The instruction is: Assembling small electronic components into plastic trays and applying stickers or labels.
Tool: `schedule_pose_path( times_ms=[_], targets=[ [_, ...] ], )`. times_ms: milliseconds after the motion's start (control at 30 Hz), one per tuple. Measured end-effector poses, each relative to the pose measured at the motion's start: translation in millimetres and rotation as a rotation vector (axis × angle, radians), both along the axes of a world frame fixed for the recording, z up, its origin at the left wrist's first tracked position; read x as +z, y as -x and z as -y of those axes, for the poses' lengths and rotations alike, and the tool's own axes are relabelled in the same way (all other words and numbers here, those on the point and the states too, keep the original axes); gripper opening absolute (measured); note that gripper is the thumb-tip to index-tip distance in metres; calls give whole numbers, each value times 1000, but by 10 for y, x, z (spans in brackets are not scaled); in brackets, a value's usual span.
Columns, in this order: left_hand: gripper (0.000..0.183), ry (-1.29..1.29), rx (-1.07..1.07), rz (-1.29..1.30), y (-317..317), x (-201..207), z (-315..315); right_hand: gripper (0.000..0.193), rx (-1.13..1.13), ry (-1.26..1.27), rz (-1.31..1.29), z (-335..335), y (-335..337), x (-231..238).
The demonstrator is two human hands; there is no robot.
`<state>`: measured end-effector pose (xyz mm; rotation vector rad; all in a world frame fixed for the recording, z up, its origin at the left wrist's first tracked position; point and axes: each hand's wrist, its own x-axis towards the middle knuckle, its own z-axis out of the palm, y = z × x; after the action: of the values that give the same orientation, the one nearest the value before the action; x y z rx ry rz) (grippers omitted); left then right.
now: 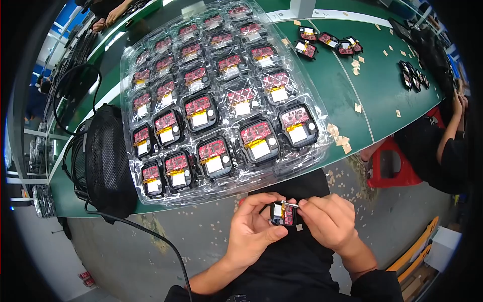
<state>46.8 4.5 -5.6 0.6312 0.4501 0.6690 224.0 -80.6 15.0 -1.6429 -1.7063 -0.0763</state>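
Note:
Over my lap, my left hand point(251, 226) grips a small black device housing point(283, 214) by its sides. A red circuit board, a white block and a strip of yellow tape show inside it. My right hand point(329, 219) pinches a thin metal tool, seemingly tweezers point(291, 204), whose tip reaches the upper edge of the housing. Whether the tip touches a part is too small to tell. Just beyond my hands, a clear plastic tray point(201, 189) bears rows of similar open housings, each with a red board and white block.
A black mesh-covered object point(105, 161) with a cable point(166, 239) stands left of the tray. Several loose housings point(329, 41) and small tan paper pieces point(342, 142) lie on the green table point(372, 95). A red stool point(392, 166) and a co-worker point(427, 151) are at right.

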Motion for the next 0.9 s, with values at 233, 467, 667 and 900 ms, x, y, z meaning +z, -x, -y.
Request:
schedule_pose_path(
  times_ms=[233,467,667,900],
  targets=[
    [61,13,-7,-75,10,32,18,20,7,47,-266,-10,8,10],
    [58,-29,-14,-33,12,36,-4,16,18,121,-364,-30,-34,45],
    [56,-52,-16,-12,32,39,17,23,2,88,-195,-15,-7,20],
    [56,-118,59,-86,51,61,59,19,-42,63,-148,-20,100,29]
  ],
)
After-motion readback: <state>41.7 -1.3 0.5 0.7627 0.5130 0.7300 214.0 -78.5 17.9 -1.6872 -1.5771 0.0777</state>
